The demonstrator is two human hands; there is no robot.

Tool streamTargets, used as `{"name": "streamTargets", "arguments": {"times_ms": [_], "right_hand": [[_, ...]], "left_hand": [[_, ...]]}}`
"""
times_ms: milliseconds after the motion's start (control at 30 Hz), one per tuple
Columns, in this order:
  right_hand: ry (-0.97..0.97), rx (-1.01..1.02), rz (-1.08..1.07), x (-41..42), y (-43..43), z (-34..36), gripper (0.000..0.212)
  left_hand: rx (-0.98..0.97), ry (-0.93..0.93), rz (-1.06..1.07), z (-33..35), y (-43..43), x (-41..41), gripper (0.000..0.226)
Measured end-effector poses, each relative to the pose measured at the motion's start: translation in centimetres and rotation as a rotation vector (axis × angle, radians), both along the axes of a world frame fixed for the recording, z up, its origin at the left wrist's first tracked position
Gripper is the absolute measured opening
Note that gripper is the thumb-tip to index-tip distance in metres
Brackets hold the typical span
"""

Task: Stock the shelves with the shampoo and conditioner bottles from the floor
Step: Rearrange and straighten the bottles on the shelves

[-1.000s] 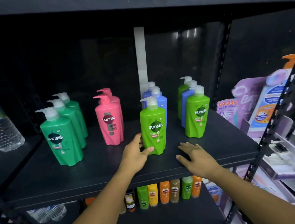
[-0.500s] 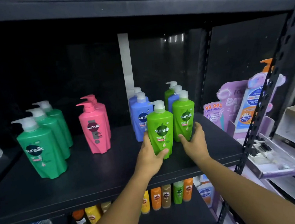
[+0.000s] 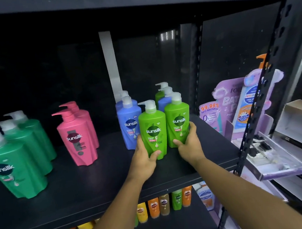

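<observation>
As left hand [image 3: 142,161] grips front bottle [image 3: 151,122], right hand [image 3: 191,147] grips neighbour [image 3: 177,115].

Both bare forearms rise from the bottom edge toward frame centre, left forearm [image 3: 117,203] from lower middle, right forearm [image 3: 242,188] from lower right. Left hand [image 3: 142,158] grips the front lime bottle [image 3: 152,130] low down, thumb across its front, fingers round its left side. Right hand [image 3: 190,145] grips the rear lime bottle [image 3: 178,125], thumb on the lower front, fingers curled round its right side.
</observation>
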State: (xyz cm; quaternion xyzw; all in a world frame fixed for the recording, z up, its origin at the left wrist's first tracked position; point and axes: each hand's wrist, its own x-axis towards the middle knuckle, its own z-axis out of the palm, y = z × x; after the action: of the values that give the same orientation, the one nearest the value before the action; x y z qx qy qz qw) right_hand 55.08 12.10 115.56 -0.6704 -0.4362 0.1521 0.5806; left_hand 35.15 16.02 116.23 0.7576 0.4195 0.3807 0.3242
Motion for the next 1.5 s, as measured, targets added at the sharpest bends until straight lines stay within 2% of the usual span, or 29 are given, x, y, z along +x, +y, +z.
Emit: {"name": "streamTargets", "arguments": {"times_ms": [267,533,633,700,767,833,967,1067,1333,1500], "right_hand": [[-0.017,-0.02,-0.192,3.7,0.1,0.5,0.085],[-0.001,-0.042,-0.243,5.7,0.6,1.1,0.085],[-0.208,0.088,-0.391,3.7,-0.1,0.9,0.072],[-0.339,0.21,-0.29,1.8,-0.3,0.6,0.056],[-0.3,0.225,-0.084,0.4,0.6,0.2,0.05],[-0.22,0.186,0.015,-0.3,2.5,-0.1,0.057],[-0.091,0.043,0.049,-0.2,5.9,-0.4,0.095],[-0.054,0.042,0.049,0.8,7.8,-0.2,0.109],[-0.183,0.035,-0.035,0.2,5.6,0.6,0.093],[-0.215,0.082,-0.007,-0.6,1.4,0.6,0.088]], "left_hand": [[-0.004,0.007,0.014,0.1,-0.3,0.1,0.088],[-0.009,0.001,0.011,0.3,-0.3,0.2,0.086],[-0.014,0.0,0.012,0.3,-0.2,0.1,0.083],[-0.022,-0.002,0.016,0.3,-0.2,0.1,0.083],[-0.022,-0.01,0.016,0.3,-0.1,0.1,0.083],[-0.019,-0.013,0.017,0.4,-0.2,0.1,0.082],[-0.015,-0.017,0.017,0.3,-0.2,0.1,0.082],[-0.011,-0.017,0.017,0.2,0.1,0.1,0.084],[-0.024,-0.017,0.012,0.0,0.5,0.0,0.086],[-0.009,-0.018,0.004,-0.1,0.4,-0.2,0.083]]}}
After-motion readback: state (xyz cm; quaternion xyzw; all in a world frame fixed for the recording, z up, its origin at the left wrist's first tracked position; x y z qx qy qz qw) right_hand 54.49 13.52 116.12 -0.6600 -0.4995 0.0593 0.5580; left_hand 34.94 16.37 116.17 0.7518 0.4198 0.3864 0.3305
